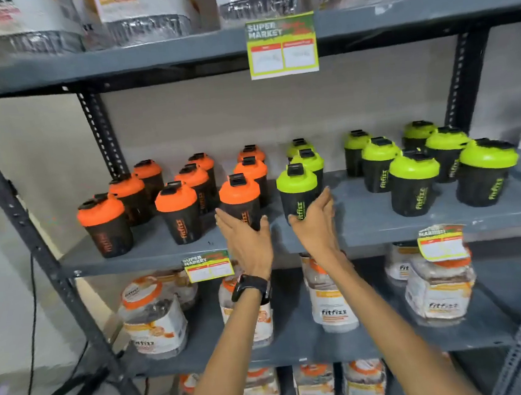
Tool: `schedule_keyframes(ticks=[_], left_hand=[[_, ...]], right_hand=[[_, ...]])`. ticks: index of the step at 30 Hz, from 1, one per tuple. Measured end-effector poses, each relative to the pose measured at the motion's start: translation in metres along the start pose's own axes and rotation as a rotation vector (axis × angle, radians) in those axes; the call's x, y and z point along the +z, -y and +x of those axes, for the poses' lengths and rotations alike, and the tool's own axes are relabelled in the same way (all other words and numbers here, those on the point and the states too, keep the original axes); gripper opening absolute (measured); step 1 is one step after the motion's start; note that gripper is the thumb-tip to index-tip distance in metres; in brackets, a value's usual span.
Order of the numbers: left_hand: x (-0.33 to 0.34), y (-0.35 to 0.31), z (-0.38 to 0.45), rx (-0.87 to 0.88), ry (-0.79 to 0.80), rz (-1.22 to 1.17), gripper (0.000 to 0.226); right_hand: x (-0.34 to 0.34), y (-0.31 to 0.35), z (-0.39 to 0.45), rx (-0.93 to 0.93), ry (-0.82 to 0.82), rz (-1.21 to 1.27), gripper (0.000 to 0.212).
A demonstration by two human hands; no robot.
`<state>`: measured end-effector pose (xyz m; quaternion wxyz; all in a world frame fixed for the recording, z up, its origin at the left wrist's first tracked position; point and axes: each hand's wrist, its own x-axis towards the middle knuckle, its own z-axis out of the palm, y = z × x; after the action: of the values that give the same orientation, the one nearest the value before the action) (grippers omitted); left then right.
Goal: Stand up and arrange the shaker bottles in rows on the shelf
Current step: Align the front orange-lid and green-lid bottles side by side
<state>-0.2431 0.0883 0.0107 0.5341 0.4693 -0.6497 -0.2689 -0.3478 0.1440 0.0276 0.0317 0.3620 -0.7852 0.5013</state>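
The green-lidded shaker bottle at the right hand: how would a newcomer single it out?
On the grey metal shelf carrying the shakers, find where orange lids give way to green, near the middle. The black shaker bottle with the lime-green lid fronts the first green column, with the right hand against its body. Other green-lidded bottles stand untouched.

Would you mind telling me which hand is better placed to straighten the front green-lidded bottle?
Right. The right hand is already cupped against the front green-lidded bottle, while the left hand is on the orange-lidded bottle beside it.
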Motion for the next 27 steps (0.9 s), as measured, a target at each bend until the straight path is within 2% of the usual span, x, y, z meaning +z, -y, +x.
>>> schedule_keyframes(ticks=[7, 13, 18, 27], left_hand=[[0.008, -0.007, 0.016, -0.064, -0.014, -0.084, 0.102], [0.01, -0.004, 0.018, -0.055, -0.025, -0.117, 0.085], [0.012, -0.011, 0.01, -0.024, -0.01, -0.129, 0.076], [0.025, -0.024, -0.003, -0.004, -0.016, -0.102, 0.075]], right_hand=[[0.02, 0.017, 0.006, 0.079, -0.036, 0.09, 0.102], [0.022, 0.014, 0.01, 0.094, -0.061, 0.156, 0.077], [-0.001, 0.003, 0.013, 0.059, -0.078, 0.17, 0.066], [-0.029, -0.014, 0.015, 0.042, -0.036, 0.166, 0.066]])
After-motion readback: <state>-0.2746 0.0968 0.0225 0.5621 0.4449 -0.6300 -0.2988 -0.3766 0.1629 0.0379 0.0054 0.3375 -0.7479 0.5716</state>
